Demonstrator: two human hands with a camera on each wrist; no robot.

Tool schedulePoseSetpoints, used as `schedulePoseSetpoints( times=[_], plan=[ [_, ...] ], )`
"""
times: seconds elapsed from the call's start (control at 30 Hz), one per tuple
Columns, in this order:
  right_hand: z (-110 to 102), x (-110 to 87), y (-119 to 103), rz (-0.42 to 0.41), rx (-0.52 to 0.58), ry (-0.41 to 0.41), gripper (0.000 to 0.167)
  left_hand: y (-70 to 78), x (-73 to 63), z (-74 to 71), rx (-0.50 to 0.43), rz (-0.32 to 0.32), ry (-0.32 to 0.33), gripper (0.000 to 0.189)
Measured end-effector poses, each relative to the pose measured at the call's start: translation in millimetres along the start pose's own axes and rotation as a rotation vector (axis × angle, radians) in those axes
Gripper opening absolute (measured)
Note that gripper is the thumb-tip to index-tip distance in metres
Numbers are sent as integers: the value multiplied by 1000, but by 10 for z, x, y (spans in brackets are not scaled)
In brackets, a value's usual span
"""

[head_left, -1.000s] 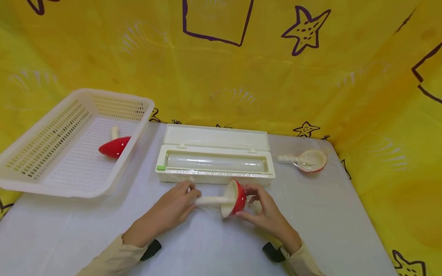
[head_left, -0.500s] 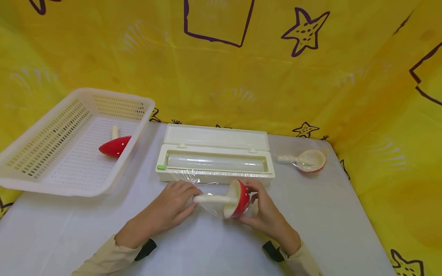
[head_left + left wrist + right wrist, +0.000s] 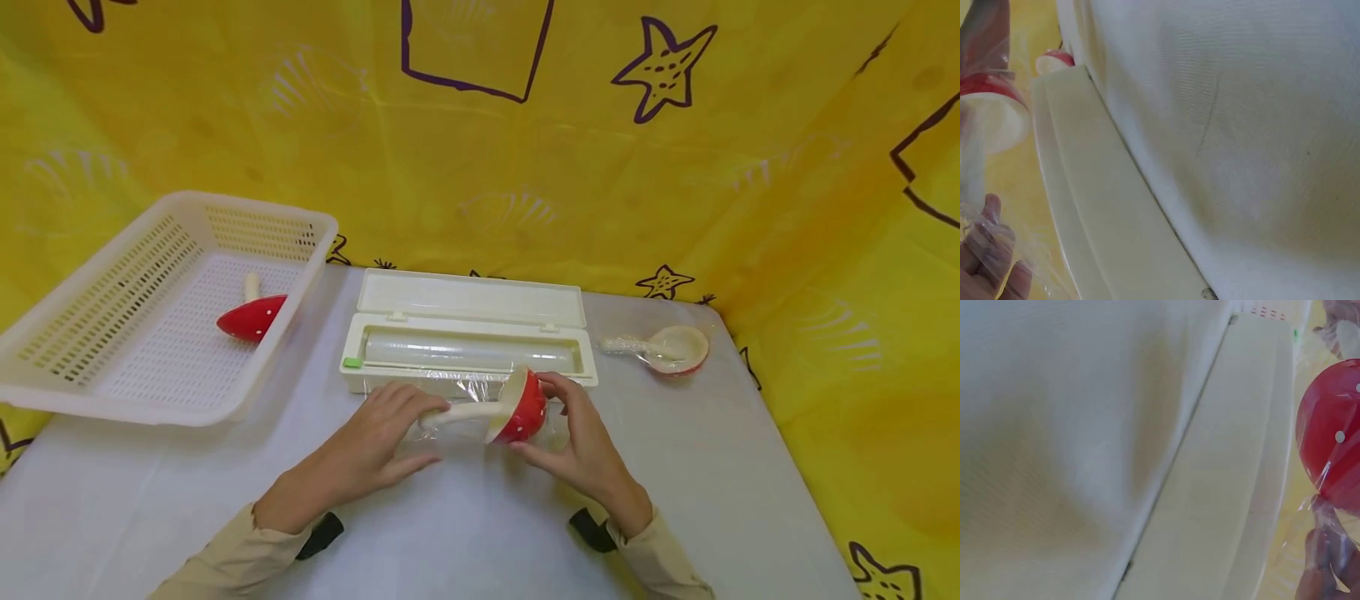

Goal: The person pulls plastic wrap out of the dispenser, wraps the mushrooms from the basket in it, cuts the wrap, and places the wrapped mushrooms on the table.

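A ladle (image 3: 525,410) with a red, white-dotted bowl and a cream handle is held above the table in front of the cling film box (image 3: 468,298). My right hand (image 3: 585,446) grips its bowl from the right, thumb below. At the handle's end, the fingers of my left hand (image 3: 360,450) lie over the top, while the thumb stands apart underneath. Clear cling film (image 3: 472,386) stretches from the box to the ladle. In the right wrist view, film covers the red bowl (image 3: 1334,440). The left wrist view shows film across my left fingers (image 3: 988,250).
Behind the hands the box has its lid up, with a film roll (image 3: 468,350) inside. To the right lies a ladle wrapped in film (image 3: 678,348). A white basket (image 3: 142,412) on the left contains another red ladle (image 3: 251,320). Yellow cloth (image 3: 480,167) hangs behind.
The ladle has risen toward the box and tilted, its bowl end higher. My left thumb has come away from the handle. Film between box and ladle has shifted.
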State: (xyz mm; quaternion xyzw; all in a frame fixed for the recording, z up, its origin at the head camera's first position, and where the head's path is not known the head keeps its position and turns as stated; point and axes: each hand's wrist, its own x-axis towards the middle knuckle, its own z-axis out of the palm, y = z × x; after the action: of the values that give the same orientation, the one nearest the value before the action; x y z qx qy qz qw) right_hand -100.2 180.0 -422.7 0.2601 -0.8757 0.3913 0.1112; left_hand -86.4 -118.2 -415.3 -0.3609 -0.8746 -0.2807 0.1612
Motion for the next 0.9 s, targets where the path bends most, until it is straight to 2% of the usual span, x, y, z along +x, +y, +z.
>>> schedulePoseSetpoints(
  times=[0.1,0.2,0.4,0.53,0.73,0.83,0.9],
  plan=[
    [-19,40,-7,-4,9,-3,88,-11,57,13,48,52,62,49],
    [-45,91,-20,-10,45,-29,94,-23,116,20,70,75,104,43],
    [-92,227,-57,4,71,-59,99,-32,253,-44,94,94,113,40],
    [-141,366,-66,62,161,-52,95,-48,369,-138,84,70,89,42],
    [-196,548,-51,172,302,-80,87,-72,520,-250,42,-5,43,39],
    [-207,612,-65,190,354,-108,92,-96,569,-276,53,-26,38,38],
    [-208,643,-76,191,350,-126,98,-112,594,-288,61,-35,34,37]
  ],
)
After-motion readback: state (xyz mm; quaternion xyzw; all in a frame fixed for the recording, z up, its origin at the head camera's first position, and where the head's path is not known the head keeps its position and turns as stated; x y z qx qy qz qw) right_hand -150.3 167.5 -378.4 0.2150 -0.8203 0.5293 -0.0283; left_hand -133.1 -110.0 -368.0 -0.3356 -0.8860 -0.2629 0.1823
